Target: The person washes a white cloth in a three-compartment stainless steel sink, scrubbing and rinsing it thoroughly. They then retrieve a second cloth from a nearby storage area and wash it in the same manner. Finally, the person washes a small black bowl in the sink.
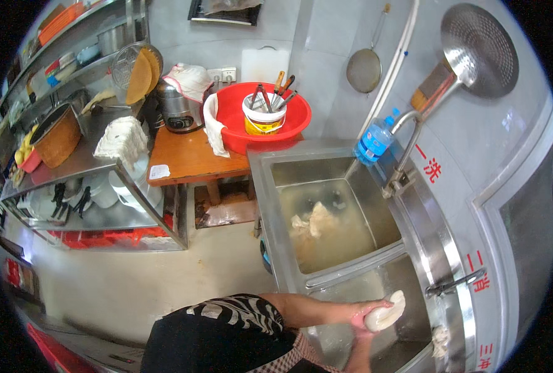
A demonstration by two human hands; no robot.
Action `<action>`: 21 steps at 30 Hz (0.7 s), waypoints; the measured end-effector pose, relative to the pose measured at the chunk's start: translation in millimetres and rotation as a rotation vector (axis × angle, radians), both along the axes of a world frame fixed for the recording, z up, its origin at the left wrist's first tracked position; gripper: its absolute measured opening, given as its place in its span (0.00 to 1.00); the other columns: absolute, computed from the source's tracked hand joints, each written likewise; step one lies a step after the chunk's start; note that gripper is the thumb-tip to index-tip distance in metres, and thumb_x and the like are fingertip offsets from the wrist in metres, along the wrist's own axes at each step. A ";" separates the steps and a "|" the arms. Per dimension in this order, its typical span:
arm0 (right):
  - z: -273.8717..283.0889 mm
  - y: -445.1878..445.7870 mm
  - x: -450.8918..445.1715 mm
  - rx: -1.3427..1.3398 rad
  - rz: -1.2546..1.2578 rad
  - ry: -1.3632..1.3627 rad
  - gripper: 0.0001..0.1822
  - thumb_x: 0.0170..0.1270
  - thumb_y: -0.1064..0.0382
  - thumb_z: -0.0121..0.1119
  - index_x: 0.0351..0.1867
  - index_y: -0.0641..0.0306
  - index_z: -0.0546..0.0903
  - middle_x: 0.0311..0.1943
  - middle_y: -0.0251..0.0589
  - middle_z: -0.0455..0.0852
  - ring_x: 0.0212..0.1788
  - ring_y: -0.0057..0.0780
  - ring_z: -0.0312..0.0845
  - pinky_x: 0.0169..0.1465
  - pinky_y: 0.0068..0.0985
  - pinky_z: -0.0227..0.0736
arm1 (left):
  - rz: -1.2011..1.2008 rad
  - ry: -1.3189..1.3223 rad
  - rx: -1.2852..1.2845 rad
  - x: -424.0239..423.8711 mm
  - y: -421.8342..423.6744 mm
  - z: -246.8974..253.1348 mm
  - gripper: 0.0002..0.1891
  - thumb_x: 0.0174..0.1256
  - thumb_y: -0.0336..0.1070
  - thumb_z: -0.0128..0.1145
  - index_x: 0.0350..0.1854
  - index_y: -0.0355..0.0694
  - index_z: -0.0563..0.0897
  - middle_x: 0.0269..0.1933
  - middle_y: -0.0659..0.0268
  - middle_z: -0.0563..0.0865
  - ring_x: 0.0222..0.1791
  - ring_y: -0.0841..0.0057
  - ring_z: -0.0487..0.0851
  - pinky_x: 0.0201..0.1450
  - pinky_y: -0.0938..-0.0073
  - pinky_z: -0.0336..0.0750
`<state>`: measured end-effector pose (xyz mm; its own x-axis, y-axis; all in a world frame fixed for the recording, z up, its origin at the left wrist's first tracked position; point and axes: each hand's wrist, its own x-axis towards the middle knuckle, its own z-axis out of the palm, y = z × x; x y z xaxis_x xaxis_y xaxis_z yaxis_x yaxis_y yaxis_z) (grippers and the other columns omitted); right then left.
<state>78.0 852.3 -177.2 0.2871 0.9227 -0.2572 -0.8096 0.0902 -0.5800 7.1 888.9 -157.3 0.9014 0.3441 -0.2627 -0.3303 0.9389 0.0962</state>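
Over the near basin of a stainless steel sink (281, 270), my left hand (367, 310) is closed around a pale, wet, folded item (387, 314), perhaps cloth or food. My right hand (364, 332) meets it from below and grips the same item; its fingers are partly hidden. In the far basin, cloudy water (346, 238) surrounds a crumpled cream-coloured piece (322, 219), whose material I cannot tell.
A curved faucet (405, 149) and a blue-labelled plastic bottle (374, 142) stand at the far basin's rim. A second faucet (454, 283) is right of the near basin. Beyond, a wooden table (197, 165) bears a red plastic tub (300, 114); a metal shelf rack (150, 200) stands left.
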 end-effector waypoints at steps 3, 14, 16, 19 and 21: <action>7.6 3.3 -2.3 0.096 -0.068 0.015 0.19 0.68 0.47 0.49 0.50 0.56 0.75 0.48 0.33 0.77 0.48 0.29 0.72 0.51 0.35 0.70 | -0.055 -0.265 0.041 -26.1 0.2 27.5 0.29 0.57 0.64 0.57 0.57 0.52 0.75 0.53 0.67 0.81 0.49 0.66 0.80 0.47 0.51 0.75; 61.8 38.8 35.0 -0.292 0.438 -0.831 0.06 0.58 0.68 0.59 0.30 0.57 0.73 0.24 0.33 0.74 0.24 0.23 0.68 0.26 0.26 0.67 | -0.530 -0.065 0.340 -22.9 16.2 -9.0 0.19 0.57 0.59 0.61 0.42 0.51 0.79 0.25 0.70 0.78 0.21 0.77 0.76 0.21 0.72 0.69; 43.5 35.5 32.6 -0.310 0.487 -0.773 0.07 0.56 0.70 0.60 0.28 0.58 0.72 0.20 0.32 0.73 0.23 0.23 0.69 0.25 0.26 0.66 | -0.619 0.244 0.510 -24.6 15.8 -5.8 0.18 0.56 0.58 0.61 0.39 0.51 0.79 0.24 0.70 0.78 0.22 0.77 0.76 0.21 0.74 0.69; 20.4 36.2 14.4 -0.487 0.538 -1.062 0.07 0.54 0.71 0.60 0.27 0.59 0.71 0.21 0.33 0.74 0.24 0.25 0.72 0.26 0.25 0.67 | -0.684 0.799 0.748 -24.0 11.5 -2.2 0.17 0.55 0.58 0.61 0.37 0.52 0.79 0.24 0.69 0.79 0.23 0.77 0.77 0.23 0.74 0.70; -91.7 23.7 84.5 0.022 0.656 -1.359 0.06 0.53 0.72 0.59 0.27 0.61 0.72 0.22 0.34 0.75 0.26 0.26 0.73 0.27 0.26 0.67 | -0.645 0.860 1.066 -13.7 5.5 -4.2 0.19 0.55 0.59 0.61 0.39 0.52 0.79 0.26 0.68 0.80 0.25 0.76 0.78 0.23 0.72 0.71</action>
